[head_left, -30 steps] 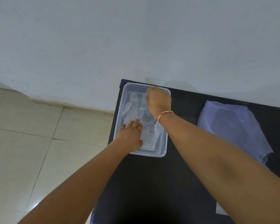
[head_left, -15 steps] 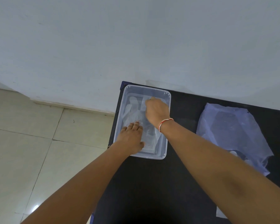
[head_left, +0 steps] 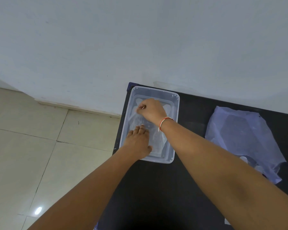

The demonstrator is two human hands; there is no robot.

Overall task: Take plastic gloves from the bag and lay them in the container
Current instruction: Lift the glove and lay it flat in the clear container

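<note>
Over a clear plastic container (head_left: 176, 113) at the dark table's (head_left: 156, 188) ten o'clock corner, the left hand (head_left: 138, 141) presses flat, fingers spread, on a plastic glove (head_left: 158, 135) inside. The right hand (head_left: 151, 110) pinches the glove's far end; best drawn smooth toward twelve o'clock. The glove bag (head_left: 243, 138) lies at three o'clock.

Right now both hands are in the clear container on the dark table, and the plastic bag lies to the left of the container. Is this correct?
Not quite. The bag lies to the right of the container, not the left; the head view shows it. The rest holds: the left hand and right hand are in the container on the dark table.
</note>
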